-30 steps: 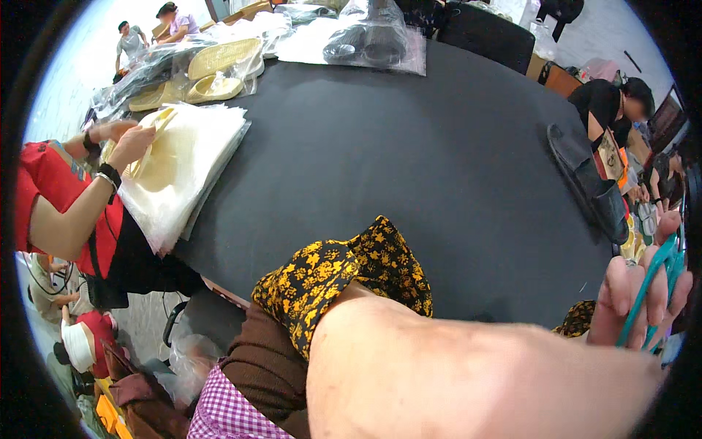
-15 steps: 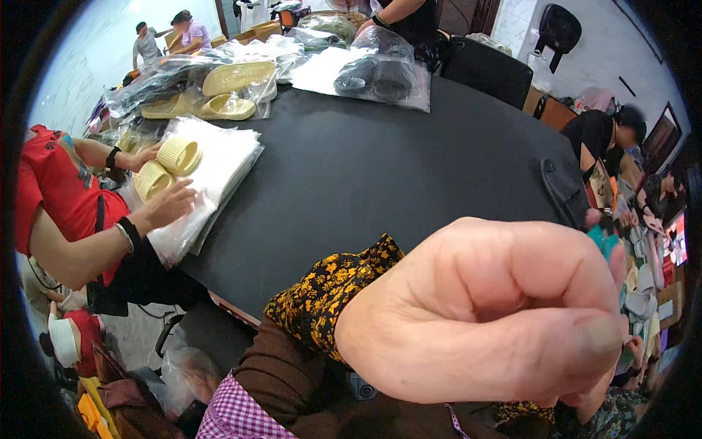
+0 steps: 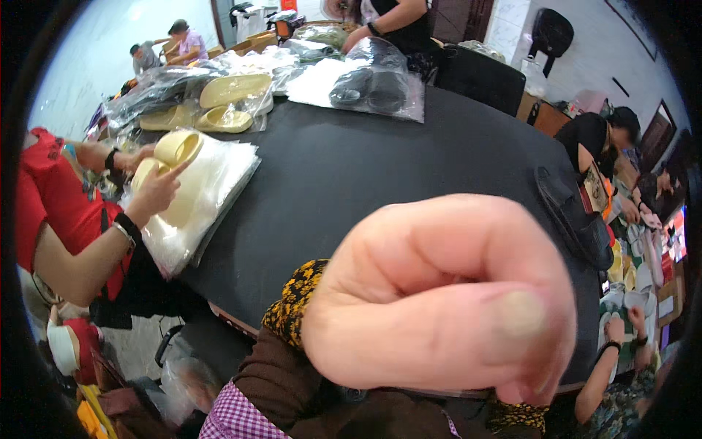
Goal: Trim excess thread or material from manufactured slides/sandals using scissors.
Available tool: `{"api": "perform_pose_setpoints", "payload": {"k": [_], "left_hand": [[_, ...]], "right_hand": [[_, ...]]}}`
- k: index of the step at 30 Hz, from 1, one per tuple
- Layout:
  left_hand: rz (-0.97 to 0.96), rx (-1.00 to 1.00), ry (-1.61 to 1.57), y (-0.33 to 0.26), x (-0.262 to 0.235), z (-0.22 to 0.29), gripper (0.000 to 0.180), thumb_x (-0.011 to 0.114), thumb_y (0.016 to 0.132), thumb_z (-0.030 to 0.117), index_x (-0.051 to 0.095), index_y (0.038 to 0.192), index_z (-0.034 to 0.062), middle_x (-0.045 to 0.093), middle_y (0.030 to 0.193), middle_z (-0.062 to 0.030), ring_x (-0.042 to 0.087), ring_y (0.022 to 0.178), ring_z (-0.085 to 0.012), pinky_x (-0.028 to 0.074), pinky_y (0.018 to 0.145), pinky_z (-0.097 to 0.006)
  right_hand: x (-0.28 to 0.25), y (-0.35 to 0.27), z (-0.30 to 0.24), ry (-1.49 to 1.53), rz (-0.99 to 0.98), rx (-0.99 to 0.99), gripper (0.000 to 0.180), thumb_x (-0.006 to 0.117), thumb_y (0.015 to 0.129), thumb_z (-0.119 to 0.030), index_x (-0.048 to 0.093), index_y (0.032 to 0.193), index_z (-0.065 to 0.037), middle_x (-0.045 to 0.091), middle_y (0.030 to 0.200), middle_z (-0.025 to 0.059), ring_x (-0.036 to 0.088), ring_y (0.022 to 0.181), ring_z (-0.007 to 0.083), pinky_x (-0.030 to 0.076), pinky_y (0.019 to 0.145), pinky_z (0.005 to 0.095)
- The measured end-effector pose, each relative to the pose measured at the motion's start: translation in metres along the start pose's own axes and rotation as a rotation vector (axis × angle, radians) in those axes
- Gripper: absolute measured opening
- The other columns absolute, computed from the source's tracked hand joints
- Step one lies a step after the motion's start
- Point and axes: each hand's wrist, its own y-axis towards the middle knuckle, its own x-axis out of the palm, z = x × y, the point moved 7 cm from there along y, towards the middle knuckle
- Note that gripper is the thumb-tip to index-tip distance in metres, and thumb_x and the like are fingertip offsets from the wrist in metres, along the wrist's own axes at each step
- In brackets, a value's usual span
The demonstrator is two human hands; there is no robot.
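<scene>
We see one loose black slipper [image 3: 572, 219] on the right side of the dark worktop [image 3: 351, 168], near its edge. Its long axis slants from the far left to the near right, and its banded end points toward the near right. It lies well apart from the bagged footwear at the far side.

The wearer's left hand [image 3: 439, 296] fills the middle of our view, raised above the near part of the worktop, with the forearm reaching in from the lower left through a black-and-yellow floral cuff [image 3: 296, 293]. It is curled narrow into a fist, the thumb bent along the near side with its tip to the right. We cannot tell whether anything is held inside. Only a little of the right hand [image 3: 532, 393] shows below that fist, next to a matching cuff, so we cannot tell how its fingers stand or what they hold.

Counting the rest, we find two dark slippers [image 3: 386, 91] side by side in one clear bag at the far edge, and three cream slippers [image 3: 224, 119] in clear plastic at the far left. A co-worker in a red top [image 3: 62, 197] holds at least two more, the cream pair [image 3: 179, 148], over one stack of pale plastic sheets [image 3: 227, 168].
</scene>
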Motion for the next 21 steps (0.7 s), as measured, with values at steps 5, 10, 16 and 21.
{"api": "perform_pose_setpoints", "payload": {"k": [5, 10, 16, 21], "left_hand": [[-0.14, 0.225, 0.28, 0.02, 0.016, 0.0, 0.033, 0.029, 0.099, 0.033, 0.045, 0.084, 0.0085, 0.054, 0.077, -0.0143, 0.053, 0.067, -0.0242, 0.047, 0.062, -0.036], [-0.184, 0.245, 0.277, 0.013, 0.004, 0.002, 0.033, 0.029, 0.099, 0.033, 0.044, 0.084, 0.0082, 0.055, 0.078, -0.0149, 0.053, 0.065, -0.0235, 0.048, 0.061, -0.036], [-0.278, 0.224, 0.34, 0.017, 0.015, -0.009, 0.032, 0.029, 0.099, 0.032, 0.044, 0.083, 0.0083, 0.055, 0.075, -0.014, 0.054, 0.062, -0.0239, 0.049, 0.057, -0.037], [-0.357, 0.232, 0.342, 0.016, 0.028, -0.013, 0.029, 0.034, 0.099, 0.029, 0.043, 0.081, 0.0082, 0.058, 0.068, -0.0126, 0.057, 0.053, -0.0245, 0.052, 0.051, -0.039]], "right_hand": [[-0.013, 0.001, 0.006, 0.064, -0.052, 0.049, 0.038, 0.046, 0.093, -0.031, 0.042, 0.115, -0.001, 0.052, 0.068, 0.0052, 0.05, 0.055, 0.0147, 0.042, 0.051, 0.0281], [-0.007, 0.001, 0.007, 0.016, 0.06, 0.059, 0.039, 0.048, 0.092, -0.03, 0.041, 0.116, 0.001, 0.053, 0.068, 0.0054, 0.05, 0.055, 0.0149, 0.042, 0.051, 0.0286], [-0.024, 0.01, 0.013, 0.033, -0.032, 0.045, 0.04, 0.052, 0.089, -0.031, 0.043, 0.114, -0.002, 0.052, 0.068, 0.0061, 0.052, 0.055, 0.0148, 0.043, 0.051, 0.0279], [-0.037, 0.013, 0.015, 0.065, 0.05, 0.021, 0.037, 0.055, 0.087, -0.031, 0.047, 0.11, -0.003, 0.054, 0.069, 0.0065, 0.052, 0.055, 0.0165, 0.043, 0.051, 0.0287]]}}
